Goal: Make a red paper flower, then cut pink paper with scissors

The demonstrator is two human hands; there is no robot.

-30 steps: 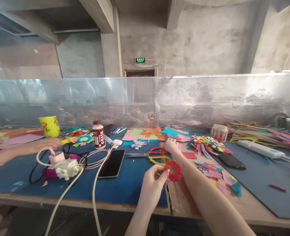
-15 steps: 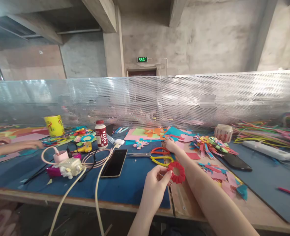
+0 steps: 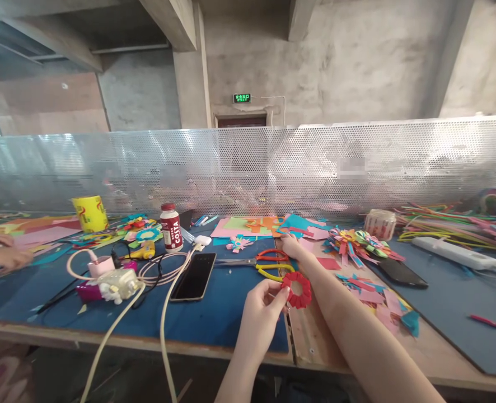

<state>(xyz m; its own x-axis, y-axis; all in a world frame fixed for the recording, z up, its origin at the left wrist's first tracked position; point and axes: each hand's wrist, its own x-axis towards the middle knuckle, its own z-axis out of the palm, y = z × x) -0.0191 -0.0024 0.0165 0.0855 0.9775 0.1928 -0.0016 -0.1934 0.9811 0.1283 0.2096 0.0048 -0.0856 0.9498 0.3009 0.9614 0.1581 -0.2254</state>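
My left hand [image 3: 262, 308] pinches a red pleated ring [image 3: 302, 299], which looks like paper, by its left edge, above the table. My right arm stretches past the ring, and my right hand [image 3: 290, 246] rests at the near edge of the coloured paper sheets [image 3: 227, 226]; its fingers look extended, partly hidden. Between the hands lie large scissors [image 3: 252, 262] with one red and one yellow handle, blades spread slightly and pointing left. A pink-and-blue paper flower [image 3: 238, 243] lies left of my right hand. Right of it is a red paper piece [image 3: 328, 263].
A phone [image 3: 193, 277], charger cables and plugs [image 3: 120, 282], and a red-capped bottle [image 3: 171, 228] stand left. Paper flowers [image 3: 352, 243], scraps [image 3: 384, 296], another phone [image 3: 403, 273] and a power strip [image 3: 455, 253] lie right. Another person's hands [image 3: 4, 254] work far left. A perforated metal screen [image 3: 248, 173] runs behind.
The view has shifted slightly, and my left hand holds the red ring in about the same place. My right hand stays at the paper sheets. The other person's hands have moved left.
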